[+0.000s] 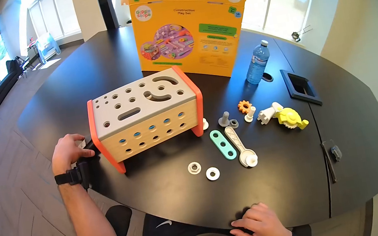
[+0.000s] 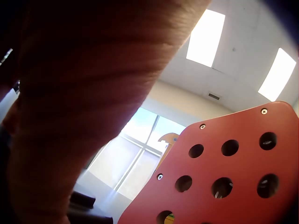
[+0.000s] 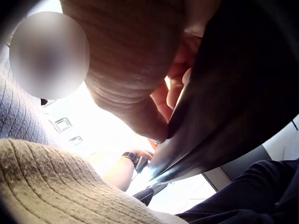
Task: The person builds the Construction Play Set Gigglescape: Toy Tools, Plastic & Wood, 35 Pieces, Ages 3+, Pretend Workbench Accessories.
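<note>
A toy workbench (image 1: 147, 110) with a grey, holed top, wooden front and orange-red end panels stands on the dark table. My left hand (image 1: 69, 150) is down beside its left end, fingers and thumb bent around a small dark area; I cannot tell whether they hold something. The left wrist view shows the red end panel (image 2: 224, 163) close by, with dark rounded pieces (image 2: 81, 199) below the hand. My right hand (image 1: 261, 225) rests at the table's near edge, fingers loosely bent, nothing seen in it.
Toy parts lie right of the workbench: white nuts (image 1: 194, 168), a teal strip (image 1: 223, 145), a white wrench-like piece (image 1: 239, 147), a grey bolt (image 1: 224, 119), an orange gear (image 1: 244, 106) and a yellow piece (image 1: 290, 118). Behind stand a yellow box (image 1: 189, 32) and a water bottle (image 1: 257, 63).
</note>
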Tool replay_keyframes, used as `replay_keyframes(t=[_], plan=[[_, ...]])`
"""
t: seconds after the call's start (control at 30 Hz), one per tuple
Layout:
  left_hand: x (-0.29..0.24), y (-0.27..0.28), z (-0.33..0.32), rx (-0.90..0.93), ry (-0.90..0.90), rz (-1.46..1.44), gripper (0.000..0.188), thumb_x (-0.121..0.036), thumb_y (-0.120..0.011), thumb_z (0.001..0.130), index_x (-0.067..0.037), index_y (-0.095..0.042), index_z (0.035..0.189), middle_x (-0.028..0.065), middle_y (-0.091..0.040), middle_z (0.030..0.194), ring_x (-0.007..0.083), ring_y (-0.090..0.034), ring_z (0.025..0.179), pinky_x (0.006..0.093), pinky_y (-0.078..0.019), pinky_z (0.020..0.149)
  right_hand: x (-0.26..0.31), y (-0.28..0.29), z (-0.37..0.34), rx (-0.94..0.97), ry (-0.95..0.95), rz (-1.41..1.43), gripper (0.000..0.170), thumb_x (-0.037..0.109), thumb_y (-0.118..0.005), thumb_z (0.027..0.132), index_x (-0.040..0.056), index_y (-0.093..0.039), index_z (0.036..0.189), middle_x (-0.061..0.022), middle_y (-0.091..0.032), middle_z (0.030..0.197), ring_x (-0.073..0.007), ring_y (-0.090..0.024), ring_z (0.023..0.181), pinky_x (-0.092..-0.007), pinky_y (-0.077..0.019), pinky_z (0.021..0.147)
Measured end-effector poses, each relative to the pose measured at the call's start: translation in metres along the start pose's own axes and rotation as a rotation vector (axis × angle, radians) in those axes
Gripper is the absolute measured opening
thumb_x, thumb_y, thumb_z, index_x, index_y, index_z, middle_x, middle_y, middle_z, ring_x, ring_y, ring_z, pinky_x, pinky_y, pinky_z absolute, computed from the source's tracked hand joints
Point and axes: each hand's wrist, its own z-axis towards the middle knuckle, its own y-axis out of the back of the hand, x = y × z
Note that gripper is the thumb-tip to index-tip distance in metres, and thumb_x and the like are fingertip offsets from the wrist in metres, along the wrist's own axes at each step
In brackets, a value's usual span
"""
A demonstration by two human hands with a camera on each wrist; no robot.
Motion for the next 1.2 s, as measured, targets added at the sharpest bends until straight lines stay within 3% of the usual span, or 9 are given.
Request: replay_keyframes(t=[0.17, 0.27, 0.37, 0.47, 0.63, 0.73, 0.87, 0.97, 1.2], plan=[[0.006, -0.003, 0.000, -0.028, -0.011, -0.021, 0.082, -0.018, -0.106, 0.069, -0.009, -0.076, 0.145, 0.0171, -0.079, 0.122, 0.0337, -0.078, 0.114, 0.0456, -0.0633, 0.100, 0.001, 0.001, 0.000, 0.014, -0.007, -0.007, 0.020, 0.025, -0.093, 0.090, 0.0146, -0.083, 0.104, 0.0003, -0.062, 0.085, -0.0212, -0.060, 0.077, -0.0365, -0.0454, 0.071], [0.004, 0.005, -0.013, -0.248, -0.125, 0.015, 0.082, -0.019, -0.106, 0.071, -0.009, -0.074, 0.146, 0.0161, -0.079, 0.119, 0.0343, -0.077, 0.110, 0.0457, -0.0623, 0.099, 0.006, 0.013, 0.005, 0.099, -0.010, -0.001, 0.028, 0.028, -0.096, 0.089, 0.0145, -0.084, 0.111, -0.0011, -0.067, 0.088, -0.0236, -0.064, 0.081, -0.0371, -0.0483, 0.074], [-0.020, 0.032, -0.043, -0.373, -0.201, -0.120, 0.077, -0.020, -0.104, 0.075, -0.008, -0.074, 0.145, 0.0133, -0.078, 0.119, 0.0286, -0.075, 0.104, 0.0432, -0.0615, 0.092, 0.020, 0.046, 0.014, 0.300, -0.036, -0.016, 0.036, 0.032, -0.094, 0.091, 0.0136, -0.082, 0.120, -0.0020, -0.073, 0.098, -0.0241, -0.069, 0.090, -0.0380, -0.0530, 0.081], [-0.044, 0.048, -0.069, -0.355, -0.296, -0.402, 0.066, -0.017, -0.098, 0.083, -0.010, -0.074, 0.144, 0.0096, -0.077, 0.123, 0.0202, -0.071, 0.105, 0.0360, -0.0582, 0.090, 0.036, 0.085, 0.032, 0.282, -0.005, -0.139, 0.040, 0.036, -0.093, 0.093, 0.0126, -0.081, 0.123, -0.0031, -0.076, 0.105, -0.0240, -0.071, 0.095, -0.0391, -0.0553, 0.085], [-0.059, 0.045, -0.088, -0.431, -0.778, -0.465, 0.059, -0.021, -0.098, 0.085, -0.004, -0.076, 0.138, 0.0104, -0.080, 0.119, 0.0191, -0.070, 0.103, 0.0337, -0.0566, 0.090, 0.028, 0.128, 0.075, 0.216, 0.028, -0.330, 0.039, 0.038, -0.087, 0.097, 0.0111, -0.078, 0.125, -0.0073, -0.073, 0.103, -0.0295, -0.069, 0.094, -0.0404, -0.0537, 0.084], [-0.069, 0.048, -0.096, -0.419, -0.878, -0.392, 0.060, -0.028, -0.099, 0.084, -0.002, -0.077, 0.134, 0.0130, -0.081, 0.118, 0.0211, -0.073, 0.107, 0.0353, -0.0568, 0.092, 0.001, 0.129, 0.103, 0.183, 0.053, -0.294, 0.039, 0.037, -0.087, 0.097, 0.0100, -0.078, 0.124, -0.0097, -0.073, 0.106, -0.0318, -0.069, 0.098, -0.0426, -0.0550, 0.087], [-0.065, 0.044, -0.087, -0.370, -0.874, -0.341, 0.061, -0.033, -0.099, 0.084, -0.001, -0.078, 0.131, 0.0145, -0.083, 0.113, 0.0246, -0.077, 0.110, 0.0386, -0.0587, 0.097, -0.042, 0.114, 0.127, 0.236, -0.052, -0.334, 0.041, 0.033, -0.088, 0.094, 0.0099, -0.076, 0.126, -0.0114, -0.071, 0.107, -0.0347, -0.070, 0.102, -0.0457, -0.0564, 0.091], [-0.064, 0.036, -0.082, -0.267, -0.861, -0.394, 0.054, -0.018, -0.099, 0.082, 0.003, -0.078, 0.127, 0.0168, -0.084, 0.108, 0.0263, -0.080, 0.099, 0.0390, -0.0628, 0.096, -0.058, 0.103, 0.140, 0.262, -0.104, -0.399, 0.041, 0.027, -0.090, 0.092, 0.0090, -0.075, 0.126, -0.0135, -0.072, 0.109, -0.0377, -0.072, 0.103, -0.0479, -0.0585, 0.092], [-0.074, 0.034, -0.085, -0.144, -0.670, -0.500, 0.046, -0.008, -0.097, 0.084, 0.006, -0.077, 0.123, 0.0141, -0.083, 0.105, 0.0156, -0.080, 0.089, 0.0318, -0.0664, 0.081, -0.072, 0.087, 0.155, 0.490, -0.283, -0.411, 0.044, 0.019, -0.092, 0.085, 0.0063, -0.072, 0.123, -0.0176, -0.073, 0.110, -0.0414, -0.076, 0.104, -0.0508, -0.0623, 0.091]])
